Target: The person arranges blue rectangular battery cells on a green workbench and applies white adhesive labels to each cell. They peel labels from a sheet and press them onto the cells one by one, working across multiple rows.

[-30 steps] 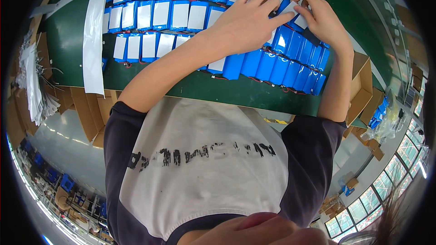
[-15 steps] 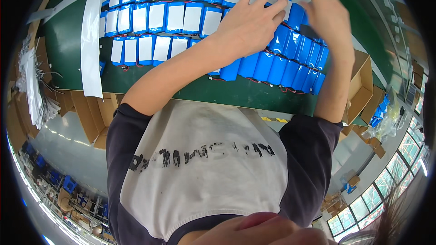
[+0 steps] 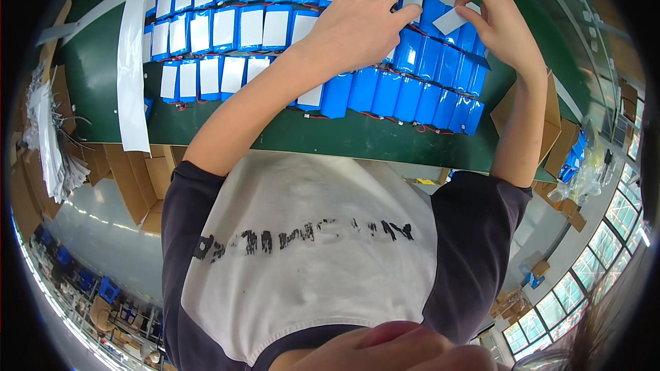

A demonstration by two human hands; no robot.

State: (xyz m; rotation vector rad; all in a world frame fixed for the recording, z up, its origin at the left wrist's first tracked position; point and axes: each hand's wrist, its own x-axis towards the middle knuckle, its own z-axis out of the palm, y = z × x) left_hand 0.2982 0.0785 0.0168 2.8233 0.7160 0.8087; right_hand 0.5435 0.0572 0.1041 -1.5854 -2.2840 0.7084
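Observation:
Rows of blue-wrapped battery packs (image 3: 385, 91) with thin red and black leads lie on the green table. White rectangular labels (image 3: 251, 29) cover the packs on the left and along the back row; many packs on the right are bare blue. My left hand (image 3: 361, 22) rests over the back and middle rows, its fingers spread and holding nothing. At the right end, my right hand (image 3: 496, 22) pinches a small white label (image 3: 450, 21) between thumb and finger. The label is tilted just over the bare packs of the back row.
A long white strip (image 3: 133, 72) lies across the table left of the rows. Open cardboard boxes (image 3: 141, 185) stand below the table's near edge at left and beside it at right. White strips and wires (image 3: 51, 141) hang at the far left. Clear plastic bags (image 3: 592, 165) are at right.
My right hand has come down toward the back row and now shows a white label in its pinch. My left hand has shifted slightly left, and the view has moved a little.

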